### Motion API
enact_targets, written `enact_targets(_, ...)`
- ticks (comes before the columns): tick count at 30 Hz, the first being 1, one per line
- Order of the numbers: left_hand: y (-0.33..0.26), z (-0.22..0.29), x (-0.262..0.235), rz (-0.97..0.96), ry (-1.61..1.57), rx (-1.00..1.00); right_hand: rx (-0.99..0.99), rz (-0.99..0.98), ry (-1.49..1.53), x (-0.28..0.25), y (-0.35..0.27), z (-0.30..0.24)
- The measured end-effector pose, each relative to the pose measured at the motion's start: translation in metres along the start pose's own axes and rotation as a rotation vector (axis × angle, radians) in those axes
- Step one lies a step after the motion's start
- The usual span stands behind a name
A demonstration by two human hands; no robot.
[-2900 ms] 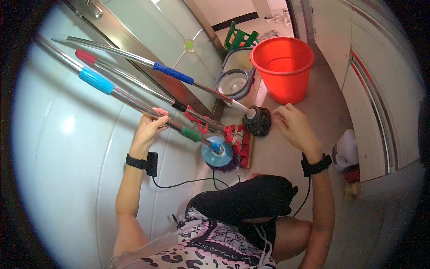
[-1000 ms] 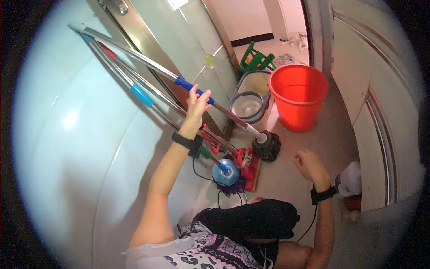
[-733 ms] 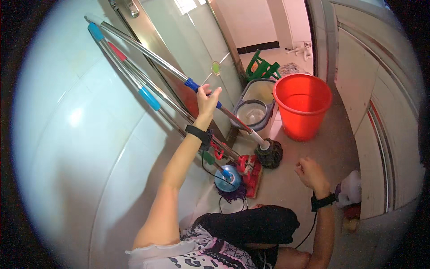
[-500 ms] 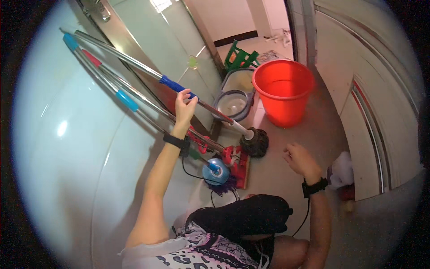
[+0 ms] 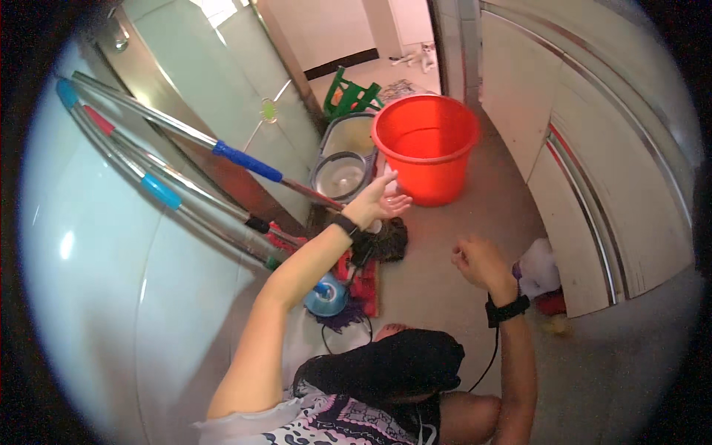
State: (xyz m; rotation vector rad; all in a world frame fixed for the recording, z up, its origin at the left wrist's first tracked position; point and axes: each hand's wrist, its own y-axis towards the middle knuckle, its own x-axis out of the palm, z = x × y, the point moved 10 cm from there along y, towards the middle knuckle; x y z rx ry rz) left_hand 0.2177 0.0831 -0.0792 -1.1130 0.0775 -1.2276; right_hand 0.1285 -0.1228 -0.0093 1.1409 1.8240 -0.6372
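Note:
My left hand point(image 5: 378, 204) is stretched forward, palm turned up and fingers apart, with nothing in it. It is in front of the lower pole of a mop with a blue grip point(image 5: 248, 161), just above a dark, bristly head point(image 5: 393, 241), and near the red bucket point(image 5: 424, 178). The mop's pole leans against the left wall. My right hand point(image 5: 482, 263) hangs over the floor, its fingers loosely curled and empty. Beside the mop stand further poles, one ending in a round light-blue disc point(image 5: 326, 299) with purple strands; a red flat head point(image 5: 365, 285) lies behind it.
A grey double-basin mop bucket point(image 5: 324, 141) stands by the glass door point(image 5: 185, 74), left of the red bucket. Behind are a green stool point(image 5: 352, 98) and a cat point(image 5: 424, 58) lying in the doorway. Cabinet doors point(image 5: 586, 148) line the right, with a white bag point(image 5: 538, 267) below.
My left hand has left the mop's blue grip and moved right and down toward the bucket. The view has shifted right. My right hand stays over the floor.

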Motion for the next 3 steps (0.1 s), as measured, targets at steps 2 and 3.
enact_targets(2,0.039,-0.007,0.017,0.016,-0.110,-0.086,0.022,-0.004,0.015,0.001,-0.006,0.013)
enact_targets(3,0.049,-0.012,0.031,-0.009,-0.103,-0.106,0.047,0.004,-0.004,-0.006,-0.006,0.022)
